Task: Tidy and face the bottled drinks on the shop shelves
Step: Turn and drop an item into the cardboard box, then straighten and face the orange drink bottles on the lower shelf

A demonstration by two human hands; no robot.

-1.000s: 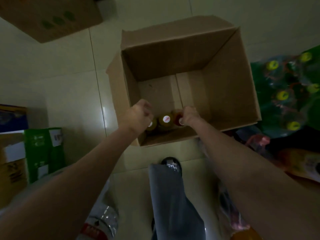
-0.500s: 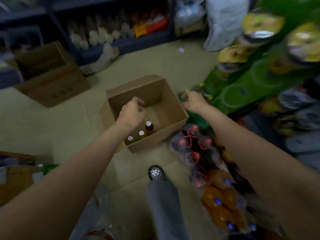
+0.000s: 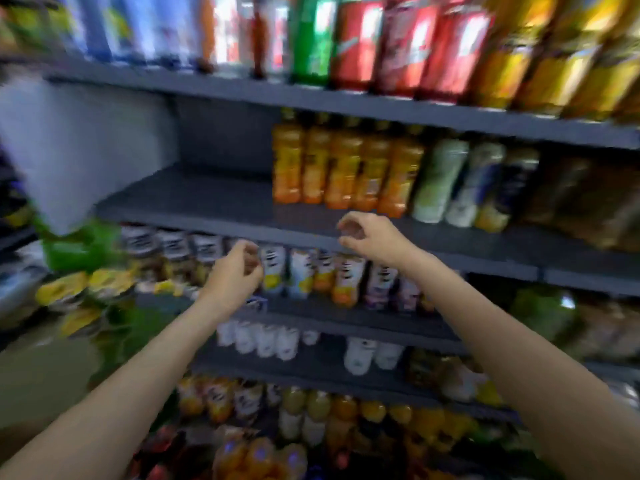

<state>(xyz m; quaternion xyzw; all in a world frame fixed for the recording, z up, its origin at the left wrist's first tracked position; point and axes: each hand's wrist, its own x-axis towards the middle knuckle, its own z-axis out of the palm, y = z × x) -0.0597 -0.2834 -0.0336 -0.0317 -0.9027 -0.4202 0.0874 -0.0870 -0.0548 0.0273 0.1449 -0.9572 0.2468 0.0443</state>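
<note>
Grey shop shelves fill the blurred view. A row of orange juice bottles stands on the middle shelf, with pale cans to their right. My right hand hovers at that shelf's front edge just below the orange bottles, fingers loosely curled, holding nothing. My left hand is raised lower and to the left, in front of a row of small labelled bottles on the shelf below, also holding nothing.
Large soda bottles line the top shelf. White bottles and mixed juice bottles fill the lower shelves. The left half of the middle shelf is bare. Green shrink-wrapped packs lie at the left.
The view swung up from the cardboard box on the floor to the shelves. Both hands left the box and rose in front of the shelves, holding nothing.
</note>
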